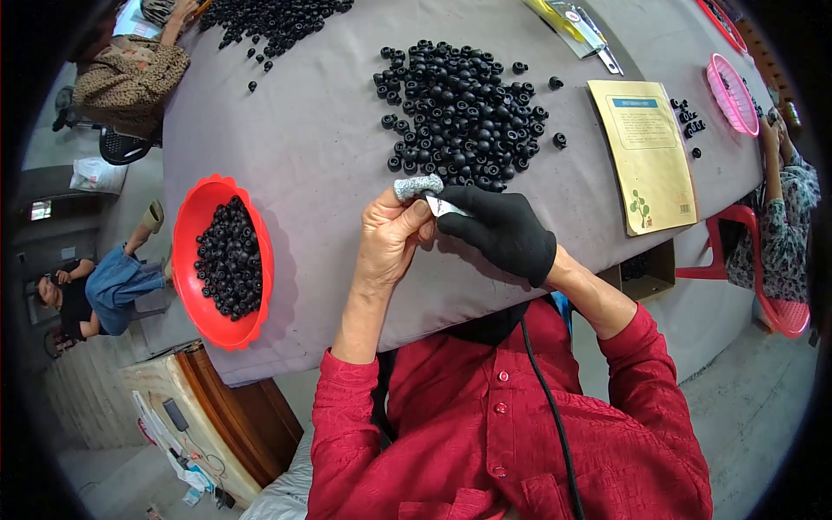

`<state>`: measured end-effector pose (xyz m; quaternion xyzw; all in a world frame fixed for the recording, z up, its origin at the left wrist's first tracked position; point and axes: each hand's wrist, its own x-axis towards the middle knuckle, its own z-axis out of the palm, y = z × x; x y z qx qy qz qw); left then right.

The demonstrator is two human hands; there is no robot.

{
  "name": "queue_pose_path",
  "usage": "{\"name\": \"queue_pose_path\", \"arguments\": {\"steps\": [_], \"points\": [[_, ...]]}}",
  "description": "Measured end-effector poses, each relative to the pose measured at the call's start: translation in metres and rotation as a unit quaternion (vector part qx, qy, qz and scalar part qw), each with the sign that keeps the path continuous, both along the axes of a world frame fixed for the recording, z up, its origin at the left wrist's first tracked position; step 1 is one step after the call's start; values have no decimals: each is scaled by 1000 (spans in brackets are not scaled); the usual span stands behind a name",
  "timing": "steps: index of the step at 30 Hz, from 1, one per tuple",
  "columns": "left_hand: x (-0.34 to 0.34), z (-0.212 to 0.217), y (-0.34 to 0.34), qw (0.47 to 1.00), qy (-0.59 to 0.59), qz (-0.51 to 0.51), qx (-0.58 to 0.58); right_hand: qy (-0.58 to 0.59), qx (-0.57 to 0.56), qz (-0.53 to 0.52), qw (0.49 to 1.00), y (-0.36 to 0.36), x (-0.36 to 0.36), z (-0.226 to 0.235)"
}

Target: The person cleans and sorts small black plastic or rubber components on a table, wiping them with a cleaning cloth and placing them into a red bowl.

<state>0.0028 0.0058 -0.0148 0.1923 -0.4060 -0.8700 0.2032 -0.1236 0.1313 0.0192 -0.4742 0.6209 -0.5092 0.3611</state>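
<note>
My left hand (394,230) is bare except for a grey knitted cover on one fingertip, and its fingers are pinched together. Against them presses my right hand (507,230), in a black glove, with its fingers closed on a small white pointed piece (444,207). Whether that piece is a blade or a wrapping cannot be told. Something small and dark lies between the fingertips, mostly hidden. Just beyond both hands spreads a pile of small round black parts (459,113), with collars and hollow ends.
On the left, a red scalloped bowl (186,277) holds more black parts. A yellow booklet (646,160) lies to the right, near a pink basket (732,95). Another black pile (273,22) sits far left on the grey cloth (312,130). Other people are at both sides.
</note>
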Motion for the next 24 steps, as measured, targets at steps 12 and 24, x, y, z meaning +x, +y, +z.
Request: {"name": "queue_pose_path", "arguments": {"steps": [12,24], "points": [[0,2,0,1000,10,-3,-6,15,-7,-6,1000,-1,1,-1],[2,4,1,1000,-7,-3,-30,-47,52,5,998,-3,0,8]]}}
